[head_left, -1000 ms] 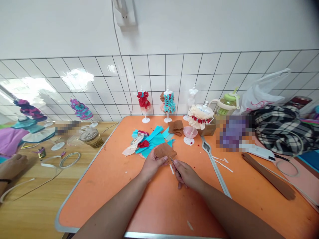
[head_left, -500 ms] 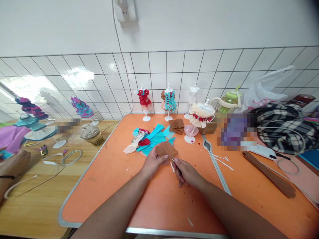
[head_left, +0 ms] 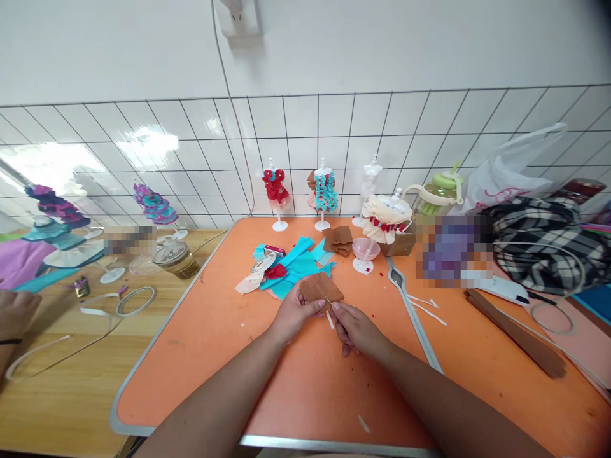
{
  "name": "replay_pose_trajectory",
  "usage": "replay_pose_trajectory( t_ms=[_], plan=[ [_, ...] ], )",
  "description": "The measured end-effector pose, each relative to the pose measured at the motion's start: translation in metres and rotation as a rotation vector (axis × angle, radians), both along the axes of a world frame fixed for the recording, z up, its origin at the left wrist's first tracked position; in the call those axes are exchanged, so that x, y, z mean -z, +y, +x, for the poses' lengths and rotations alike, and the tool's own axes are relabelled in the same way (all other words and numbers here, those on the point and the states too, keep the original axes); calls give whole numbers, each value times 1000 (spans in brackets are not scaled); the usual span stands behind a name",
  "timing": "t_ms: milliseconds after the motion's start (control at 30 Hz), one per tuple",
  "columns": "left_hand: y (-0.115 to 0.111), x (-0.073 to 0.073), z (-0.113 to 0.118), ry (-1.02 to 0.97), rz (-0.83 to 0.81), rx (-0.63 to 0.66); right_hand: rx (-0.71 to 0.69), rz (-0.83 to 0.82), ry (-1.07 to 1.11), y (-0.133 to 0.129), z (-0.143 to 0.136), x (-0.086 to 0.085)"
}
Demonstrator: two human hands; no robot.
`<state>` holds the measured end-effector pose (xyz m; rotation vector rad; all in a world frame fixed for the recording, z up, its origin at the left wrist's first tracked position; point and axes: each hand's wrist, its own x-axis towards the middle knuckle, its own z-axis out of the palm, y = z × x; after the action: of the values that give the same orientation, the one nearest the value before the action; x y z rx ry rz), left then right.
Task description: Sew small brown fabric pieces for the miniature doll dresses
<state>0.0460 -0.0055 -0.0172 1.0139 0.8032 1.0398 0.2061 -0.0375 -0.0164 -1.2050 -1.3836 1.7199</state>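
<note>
My left hand is closed on a piece of brown crepe paper, thumb on top at its lower edge. My right hand pinches a slim metal-tipped tool, whose tip lies at the paper's lower edge beside my left thumb. The tool's handle is mostly hidden in my fingers, so its kind is unclear. A narrow white strip hangs below the paper between my hands. Just behind lie blue crepe paper pieces, a red scrap and another brown crepe piece.
Small dress forms in paper outfits stand along the tiled wall. Right of my hands are a pink bowl, a cream-and-red paper dress and a brown paper strip. A co-worker's hand is at far left.
My hands stay close together at the brown paper, with only a slight shift of the tool and paper. The co-worker's hand has moved left, uncovering a blue strip.
</note>
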Motion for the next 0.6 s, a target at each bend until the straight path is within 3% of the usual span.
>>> replay_pose_trajectory(
  t_ms=[300, 600],
  plan=[
    [-3, -3, -1, -5, -66, -23, 16, 29, -26, 0, 0, 4],
    [-1, 0, 0, 32, 59, -17, 17, -30, -33, -1, -1, 2]
  ],
)
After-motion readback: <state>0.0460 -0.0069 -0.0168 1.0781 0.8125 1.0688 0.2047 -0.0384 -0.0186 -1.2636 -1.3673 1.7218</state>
